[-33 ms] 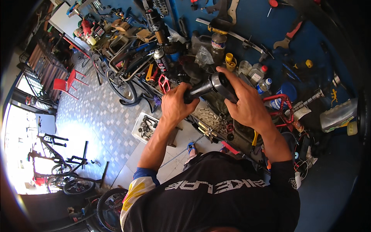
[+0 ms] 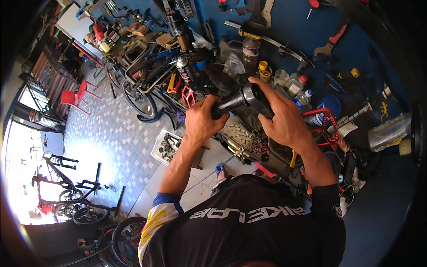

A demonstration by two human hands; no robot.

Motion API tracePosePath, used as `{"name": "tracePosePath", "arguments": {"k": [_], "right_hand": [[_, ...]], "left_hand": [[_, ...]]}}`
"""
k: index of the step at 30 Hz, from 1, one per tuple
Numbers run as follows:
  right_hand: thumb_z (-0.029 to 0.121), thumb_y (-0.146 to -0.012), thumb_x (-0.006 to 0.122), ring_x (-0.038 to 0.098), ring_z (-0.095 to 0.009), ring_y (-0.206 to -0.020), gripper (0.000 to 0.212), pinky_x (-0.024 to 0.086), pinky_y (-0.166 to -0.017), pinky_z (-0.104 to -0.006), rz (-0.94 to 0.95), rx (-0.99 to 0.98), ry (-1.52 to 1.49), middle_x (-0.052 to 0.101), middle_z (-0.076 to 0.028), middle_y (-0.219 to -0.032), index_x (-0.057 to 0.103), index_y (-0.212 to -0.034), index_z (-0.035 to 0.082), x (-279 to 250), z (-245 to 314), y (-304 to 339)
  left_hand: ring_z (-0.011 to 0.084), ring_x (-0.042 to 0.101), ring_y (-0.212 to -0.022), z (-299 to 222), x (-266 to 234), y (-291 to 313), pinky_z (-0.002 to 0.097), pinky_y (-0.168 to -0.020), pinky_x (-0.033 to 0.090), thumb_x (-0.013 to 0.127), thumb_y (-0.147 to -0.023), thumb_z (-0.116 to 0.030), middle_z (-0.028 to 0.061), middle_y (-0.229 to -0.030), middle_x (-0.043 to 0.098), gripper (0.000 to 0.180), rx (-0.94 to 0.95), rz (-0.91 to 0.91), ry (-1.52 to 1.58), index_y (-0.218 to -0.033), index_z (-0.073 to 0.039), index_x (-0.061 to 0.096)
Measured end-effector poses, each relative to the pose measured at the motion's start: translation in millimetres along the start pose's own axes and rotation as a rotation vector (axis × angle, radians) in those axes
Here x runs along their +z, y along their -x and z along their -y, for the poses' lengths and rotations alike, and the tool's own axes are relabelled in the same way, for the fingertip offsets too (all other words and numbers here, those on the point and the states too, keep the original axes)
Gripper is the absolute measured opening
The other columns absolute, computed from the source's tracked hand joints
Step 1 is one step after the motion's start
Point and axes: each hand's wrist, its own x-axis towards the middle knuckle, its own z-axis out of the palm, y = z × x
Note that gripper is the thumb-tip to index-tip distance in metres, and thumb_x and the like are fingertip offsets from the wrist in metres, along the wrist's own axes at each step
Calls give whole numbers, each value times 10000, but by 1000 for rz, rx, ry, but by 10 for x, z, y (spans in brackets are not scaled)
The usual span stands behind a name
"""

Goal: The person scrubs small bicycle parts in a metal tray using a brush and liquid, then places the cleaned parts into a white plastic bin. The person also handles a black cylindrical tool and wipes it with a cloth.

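Note:
Both my hands hold a black bicycle crank arm with a thick spindle [image 2: 231,103] up in front of my chest, above the cluttered bench. My left hand [image 2: 203,120] is wrapped round the spindle's left end, which its fingers partly hide. At the other end, my right hand [image 2: 284,118] grips the flat arm part, with fingers over its top and thumb below. Beneath the hands lies a pile of pale metal bits [image 2: 243,137], too small to name. A red pedal [image 2: 188,96] lies just beyond my left hand.
Spray can [image 2: 183,69], jars and a clear bottle [image 2: 303,99] crowd the bench. A red pedal-like frame [image 2: 328,127] lies right of my right forearm. A white basket of parts [image 2: 165,147] stands left of my left arm. Bicycles [image 2: 138,98] and red chairs [image 2: 74,99] occupy the tiled floor.

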Motion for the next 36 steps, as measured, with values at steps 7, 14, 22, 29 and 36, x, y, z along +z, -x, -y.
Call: {"name": "tracePosePath", "arguments": {"k": [7,14,22,29,36], "right_hand": [[-37,-785,619,629,-469,-1137,760,546,-932,-494,-25,33,-11,601,-267,-1325,414,-1505,96,-59,-9,-26],[-22,-790,608,614,-469,-1165,743,534,-958,-495,13,60,-35,582,-265,-1357,416,-1500,83,-119,-36,-31],[-16,-782,603,625,-465,-1134,743,522,-926,-503,53,73,-58,629,-275,-1268,427,-1494,100,-170,-53,-26],[-15,-769,603,688,-449,-912,754,537,-765,-482,149,90,-81,688,-260,-1109,431,-1493,109,-319,-120,-44],[-30,-780,585,709,-399,-954,779,542,-817,-440,45,86,-72,683,-243,-1183,419,-1522,138,-245,-140,65]], "left_hand": [[335,706,-682,-48,29,-146,421,-635,558,829,-684,-219,135,-721,687,409,-39,-3,44,-1014,-75,636],[348,694,-655,-9,39,-166,442,-613,552,832,-684,-253,144,-693,672,403,45,33,20,-987,-84,628],[366,685,-620,-24,18,-158,441,-583,537,789,-704,-232,157,-645,654,342,44,162,83,-956,-60,633],[359,683,-612,-4,128,-172,431,-580,536,786,-710,-203,159,-637,651,305,49,254,182,-938,-49,654],[213,642,-581,35,117,-230,340,-573,492,748,-722,-112,146,-692,635,212,58,313,250,-868,-16,630]]}}
